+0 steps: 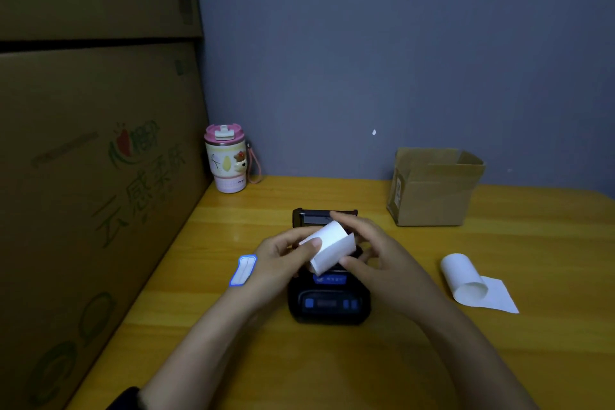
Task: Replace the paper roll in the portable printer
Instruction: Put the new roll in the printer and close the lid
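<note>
Fingers of both hands are gripping a white paper roll [327,245] and holding it just above the open portable printer [329,296]. The left hand [283,260] is pinching the roll's near-left end with thumb on top; the right hand [369,253] is cupping its far-right side, fingertips curled around it. The roll's long axis is running diagonally, from near-left up to far-right, with a loose flap of paper peeling off toward the right. This appears to be the loading step: the next move likely calls for turning the roll level and crosswise, then lowering it into the open bay. The printer's lid [324,215] is standing open at the far side. Another paper roll [466,280], partly unwound, is lying on the wooden table [432,359] to the right, with a cardboard box [432,190] beyond it.
</note>
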